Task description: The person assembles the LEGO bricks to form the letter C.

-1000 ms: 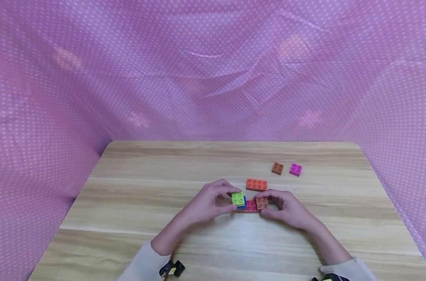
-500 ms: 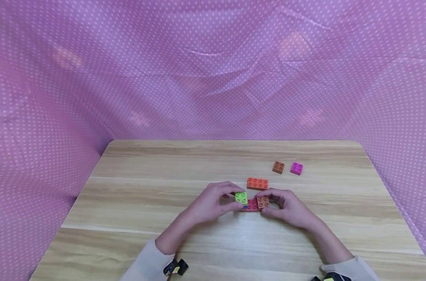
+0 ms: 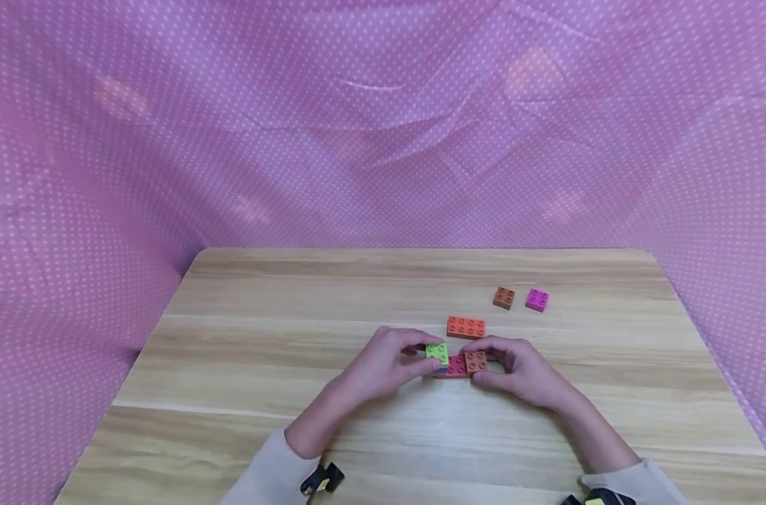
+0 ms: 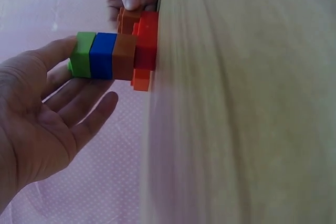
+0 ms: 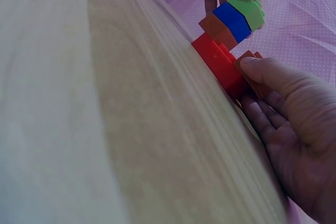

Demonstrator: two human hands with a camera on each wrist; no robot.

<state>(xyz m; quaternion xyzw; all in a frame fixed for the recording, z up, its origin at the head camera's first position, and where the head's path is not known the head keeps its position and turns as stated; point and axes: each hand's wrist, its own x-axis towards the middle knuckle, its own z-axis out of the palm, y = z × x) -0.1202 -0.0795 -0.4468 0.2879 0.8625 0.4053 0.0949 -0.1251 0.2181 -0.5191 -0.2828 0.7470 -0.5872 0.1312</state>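
My left hand [image 3: 379, 365] pinches a stack of small bricks by its top between thumb and fingers. That stack runs from a lime green brick [image 4: 82, 56] through a blue brick [image 4: 103, 56] to a brown brick [image 4: 124, 57] at the bottom. Its lower end is right at the left end of a long red brick [image 3: 456, 365], which lies on the table. At the red brick's right end sits another brown brick [image 3: 475, 362]. Thumb and fingers of my right hand [image 3: 525, 370] grip this brown brick from the right; the fingers lie low near the tabletop.
An orange long brick [image 3: 466, 327] lies just behind the red one. Farther back on the wooden table [image 3: 263, 294] are a loose brown brick [image 3: 504, 297] and a magenta brick [image 3: 537, 299]. Pink dotted cloth [image 3: 383, 140] hangs around the table's back and sides.
My left hand has brought the stack slightly right and squared it over the red brick's left end, hiding most of the blue brick. My right hand keeps its grip on the brown brick.
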